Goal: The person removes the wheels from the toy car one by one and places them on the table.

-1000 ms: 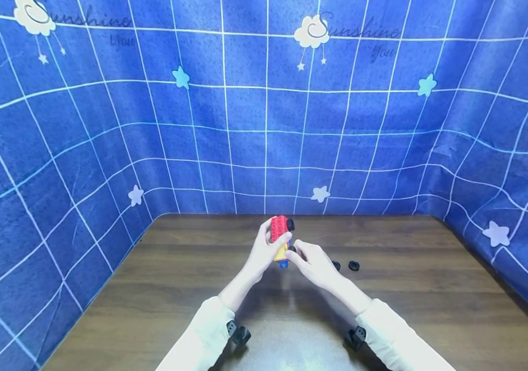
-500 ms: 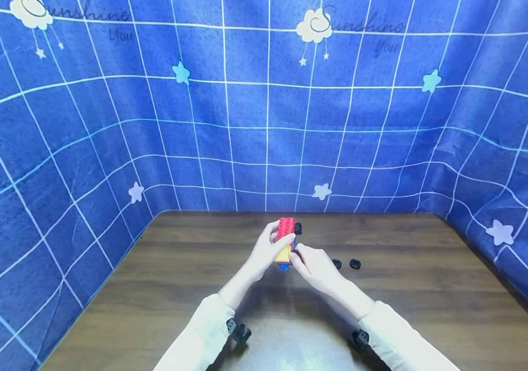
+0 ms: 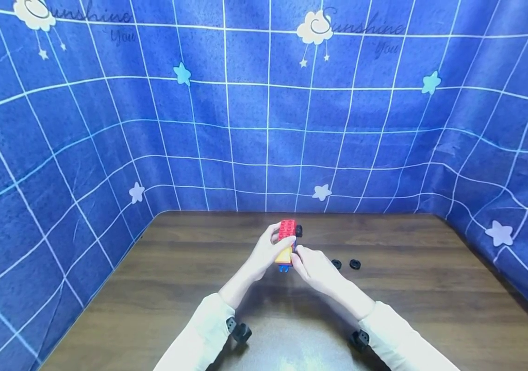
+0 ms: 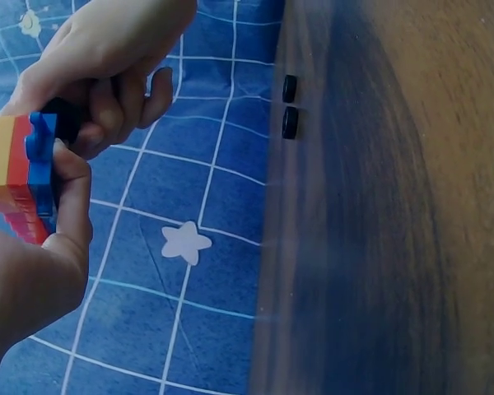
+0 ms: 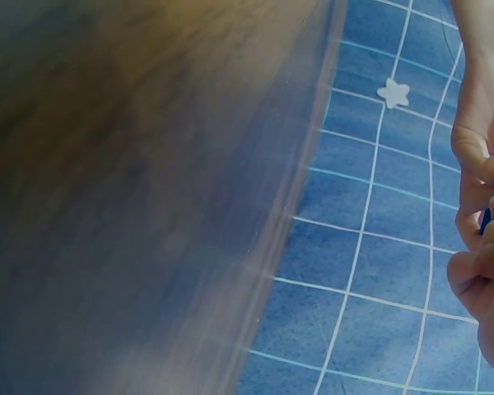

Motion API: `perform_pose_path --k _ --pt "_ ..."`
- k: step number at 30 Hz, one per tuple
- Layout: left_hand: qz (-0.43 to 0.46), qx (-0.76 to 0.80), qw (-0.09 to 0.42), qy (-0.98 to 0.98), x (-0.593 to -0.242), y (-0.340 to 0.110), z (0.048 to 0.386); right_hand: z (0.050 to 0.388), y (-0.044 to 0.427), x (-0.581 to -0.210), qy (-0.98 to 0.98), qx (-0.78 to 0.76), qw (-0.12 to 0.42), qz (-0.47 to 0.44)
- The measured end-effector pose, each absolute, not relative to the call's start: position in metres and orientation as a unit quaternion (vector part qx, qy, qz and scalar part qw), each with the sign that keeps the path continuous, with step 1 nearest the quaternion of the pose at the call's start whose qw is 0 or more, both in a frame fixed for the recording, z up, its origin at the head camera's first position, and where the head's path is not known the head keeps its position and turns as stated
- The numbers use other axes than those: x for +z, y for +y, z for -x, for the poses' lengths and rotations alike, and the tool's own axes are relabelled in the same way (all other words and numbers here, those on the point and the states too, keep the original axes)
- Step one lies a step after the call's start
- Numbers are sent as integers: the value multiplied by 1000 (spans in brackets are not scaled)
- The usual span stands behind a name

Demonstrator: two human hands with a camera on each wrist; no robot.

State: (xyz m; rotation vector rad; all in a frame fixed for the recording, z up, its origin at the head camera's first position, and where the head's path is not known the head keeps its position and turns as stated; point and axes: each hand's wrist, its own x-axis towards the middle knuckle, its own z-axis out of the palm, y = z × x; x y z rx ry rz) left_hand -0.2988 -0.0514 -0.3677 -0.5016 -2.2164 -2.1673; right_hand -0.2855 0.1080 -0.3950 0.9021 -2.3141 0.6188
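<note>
My left hand (image 3: 262, 253) grips a toy car built of red, yellow and blue bricks (image 3: 287, 230), held above the table with its studded red part pointing away from me. A black wheel (image 3: 298, 230) sits at the far end of its right side. With curled fingers, my right hand (image 3: 316, 266) pinches a second black wheel (image 4: 66, 120) against the blue base at the near end; the left wrist view shows this wheel partly hidden by fingers. In the right wrist view, both hands crowd the right edge and only bits of blue brick show.
Two loose black wheels lie on the wooden table (image 3: 176, 288) right of my right hand: one wheel (image 3: 355, 264) farther right, the other wheel (image 3: 336, 264) close to the hand. A blue gridded curtain (image 3: 245, 144) surrounds the table's back and sides.
The car and both hands have shifted slightly right in the head view. The wheel at the right fingertips, visible a second ago, is now covered by the hand there.
</note>
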Motion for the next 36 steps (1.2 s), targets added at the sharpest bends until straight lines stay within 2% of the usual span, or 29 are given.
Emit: perform_pose_path --k 4,10,22,30,36 --pt "158 -713 -6 -683 -376 -50 305 286 110 -393 -867 283 251 -324" --pt "158 -718 16 -678 -376 -49 306 288 116 -389 -873 326 212 -295" --pt "131 -701 24 -700 -374 -50 309 292 118 -388 -875 326 218 -284" --pt "146 -669 16 -729 -373 -52 307 290 115 -388 -875 345 202 -272" --pt "149 -658 28 -738 -359 -52 294 288 114 -388 -867 339 226 -287"
